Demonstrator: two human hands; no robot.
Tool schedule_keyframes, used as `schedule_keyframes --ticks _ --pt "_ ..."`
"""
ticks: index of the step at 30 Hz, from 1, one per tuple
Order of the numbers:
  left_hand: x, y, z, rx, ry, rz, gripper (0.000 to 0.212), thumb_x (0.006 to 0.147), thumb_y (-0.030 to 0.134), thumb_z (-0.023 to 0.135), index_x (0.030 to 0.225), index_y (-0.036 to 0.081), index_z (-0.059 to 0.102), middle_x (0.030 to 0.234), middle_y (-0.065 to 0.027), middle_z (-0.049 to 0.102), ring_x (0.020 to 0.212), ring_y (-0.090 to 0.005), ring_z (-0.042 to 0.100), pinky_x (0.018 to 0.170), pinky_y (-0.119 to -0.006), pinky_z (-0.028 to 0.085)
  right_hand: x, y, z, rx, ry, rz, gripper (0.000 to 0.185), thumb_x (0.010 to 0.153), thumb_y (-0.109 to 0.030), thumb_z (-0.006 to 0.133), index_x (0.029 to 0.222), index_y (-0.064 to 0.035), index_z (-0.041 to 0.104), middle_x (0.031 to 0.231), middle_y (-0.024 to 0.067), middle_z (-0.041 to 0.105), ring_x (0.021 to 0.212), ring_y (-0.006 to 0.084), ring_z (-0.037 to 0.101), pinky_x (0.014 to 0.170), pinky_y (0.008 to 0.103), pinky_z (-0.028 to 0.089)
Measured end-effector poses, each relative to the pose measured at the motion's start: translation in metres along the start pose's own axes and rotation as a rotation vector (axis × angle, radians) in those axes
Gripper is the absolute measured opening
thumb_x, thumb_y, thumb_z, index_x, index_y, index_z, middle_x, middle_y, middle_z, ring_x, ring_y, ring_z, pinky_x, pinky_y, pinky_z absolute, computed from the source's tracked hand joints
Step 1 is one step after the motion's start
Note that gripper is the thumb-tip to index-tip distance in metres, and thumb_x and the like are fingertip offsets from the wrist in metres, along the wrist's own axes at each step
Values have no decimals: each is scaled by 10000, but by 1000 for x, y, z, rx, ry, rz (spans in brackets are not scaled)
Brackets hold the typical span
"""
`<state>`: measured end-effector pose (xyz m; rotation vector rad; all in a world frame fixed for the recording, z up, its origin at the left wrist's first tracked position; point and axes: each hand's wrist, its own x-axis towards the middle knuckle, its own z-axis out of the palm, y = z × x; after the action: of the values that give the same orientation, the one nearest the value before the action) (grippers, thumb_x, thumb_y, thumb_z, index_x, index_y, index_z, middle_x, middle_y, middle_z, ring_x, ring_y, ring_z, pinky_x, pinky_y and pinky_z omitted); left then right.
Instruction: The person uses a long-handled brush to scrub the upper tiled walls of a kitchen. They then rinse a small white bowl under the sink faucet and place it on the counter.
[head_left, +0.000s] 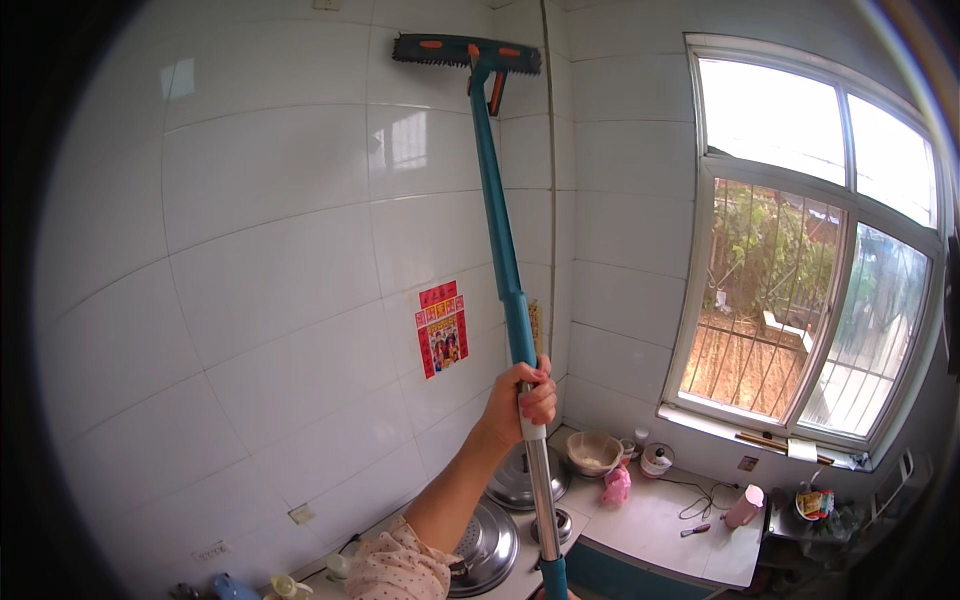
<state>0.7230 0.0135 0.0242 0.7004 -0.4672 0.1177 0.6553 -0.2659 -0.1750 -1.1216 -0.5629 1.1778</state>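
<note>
My left hand grips a long-handled scrub brush around the pole, where the teal shaft meets the pale sleeve. At the bottom edge only a sliver of my right hand shows, around the lower teal grip. The wide dark brush head, with orange clips and bristles along its edge, is raised high at the white tiled wall near the corner. Whether the bristles touch the tiles I cannot tell. Below my left forearm lie large steel pot lids on the counter.
A red paper poster is stuck on the wall. On the counter stand a bowl, a pink bag, a lidded glass pot and a pink jug. To the right is a barred window. A wall socket sits low left.
</note>
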Motion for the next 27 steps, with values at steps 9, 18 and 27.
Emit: schedule_keyframes --ticks 9,18,27 --pt "28 -72 53 651 669 193 169 835 139 553 878 92 397 542 -20 433 362 -124 429 355 -281 399 61 -58 -22 -490 583 -517 530 743 -1 592 1191 -17 309 580 21 510 406 118 474 377 235 385" --pt "48 5 41 580 463 125 203 835 167 588 793 83 408 547 -12 435 406 -129 463 394 -283 419 72 -163 47 162 -103 -507 737 834 -14 510 1411 -116 63 590 34 475 395 107 456 342 239 385" --pt "2 95 84 1123 583 161 535 850 412 536 1197 55 340 968 -115 506 844 -202 582 699 -329 518 156 -213 127 -63 -167 -814 751 821 -49 491 1415 -144 40 622 26 468 425 99 458 358 242 413"
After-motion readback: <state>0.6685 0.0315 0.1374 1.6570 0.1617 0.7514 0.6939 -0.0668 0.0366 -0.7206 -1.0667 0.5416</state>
